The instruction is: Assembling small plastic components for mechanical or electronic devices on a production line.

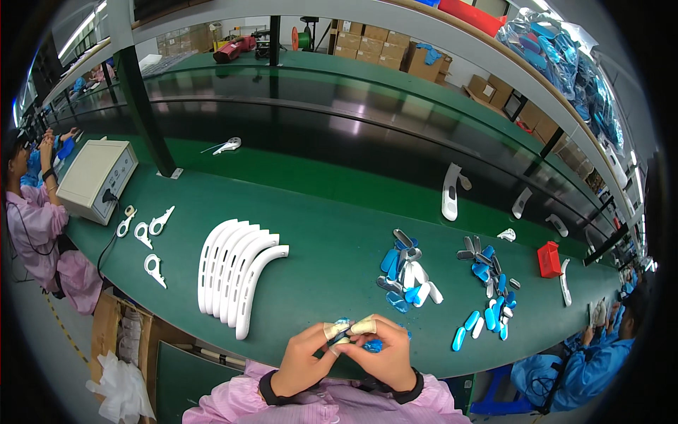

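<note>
I have both bare hands brought together over the near edge of the tabletop (332,283), a long green surface. The left hand (307,357) and the right hand (385,351) are both pinching a small, dark and blue, oval-looking piece (340,335) between thumb and fingers. Pale yellow finger covers (364,326) hide much of it from me; I make out a dark body with a bit of bright blue at its upper end, but I cannot tell its full outline. Just beside it, partly behind the right hand, shows a shiny blue piece (373,346).

Farther in from the near edge, to the right, I see a loose heap of glossy blue, white and dark grey oval pieces (420,272), and beyond it, toward the right edge, a second, more scattered group of similar ovals (482,271).

Toward the tabletop's right end stands a small, red, box-shaped plastic bin (548,259); I cannot see what it holds. On the shelf at the upper right, a clear plastic bag (565,63) bulges with blue pieces. Below the tabletop's left edge is an open brown cardboard box (106,321), its contents unclear to me.
</note>
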`<state>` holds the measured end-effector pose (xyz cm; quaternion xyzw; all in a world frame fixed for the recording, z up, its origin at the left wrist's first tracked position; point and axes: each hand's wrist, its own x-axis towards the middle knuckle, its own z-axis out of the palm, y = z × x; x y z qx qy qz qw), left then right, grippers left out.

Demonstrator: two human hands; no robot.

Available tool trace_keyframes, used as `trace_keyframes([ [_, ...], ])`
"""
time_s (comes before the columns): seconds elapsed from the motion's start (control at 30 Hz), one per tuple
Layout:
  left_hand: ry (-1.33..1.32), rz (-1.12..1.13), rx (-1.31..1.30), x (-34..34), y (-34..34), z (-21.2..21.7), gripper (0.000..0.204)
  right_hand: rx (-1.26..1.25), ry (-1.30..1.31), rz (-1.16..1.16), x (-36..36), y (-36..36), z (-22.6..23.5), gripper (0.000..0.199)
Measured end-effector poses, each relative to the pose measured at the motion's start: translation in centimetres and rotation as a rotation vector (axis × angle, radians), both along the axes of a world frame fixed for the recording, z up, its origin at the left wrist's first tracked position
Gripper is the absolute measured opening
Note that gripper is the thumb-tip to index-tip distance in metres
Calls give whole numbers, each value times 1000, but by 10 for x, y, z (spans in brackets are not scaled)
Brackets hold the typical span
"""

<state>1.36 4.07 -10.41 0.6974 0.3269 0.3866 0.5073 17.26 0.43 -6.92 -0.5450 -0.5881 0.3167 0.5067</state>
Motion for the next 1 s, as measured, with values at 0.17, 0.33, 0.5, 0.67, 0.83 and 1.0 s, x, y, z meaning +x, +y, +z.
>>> trace_keyframes([
  [0.17, -13, 54, 135, 6, 2, 1, 39, -17, 101, -97, -8, 2, -11, 14],
  [0.33, -128, -86, -222, -2, 0, -6, 36, -107, 105, -24, 0, -1, -10, 11],
  [0.5, -397, -165, -524, 6, -1, -22, 31, -100, 261, -174, 17, 0, -11, 10],
  [0.67, -407, -33, -543, 1, 13, -13, 17, 155, 149, -480, 54, -11, -8, 17],
  [0.83, -377, -81, -542, -2, 11, -10, 27, 117, -819, -127, 75, -18, -19, 21],
  [1.0, -387, -85, -530, 1, 8, -17, 26, -162, -849, 67, 63, -24, -2, 31],
])
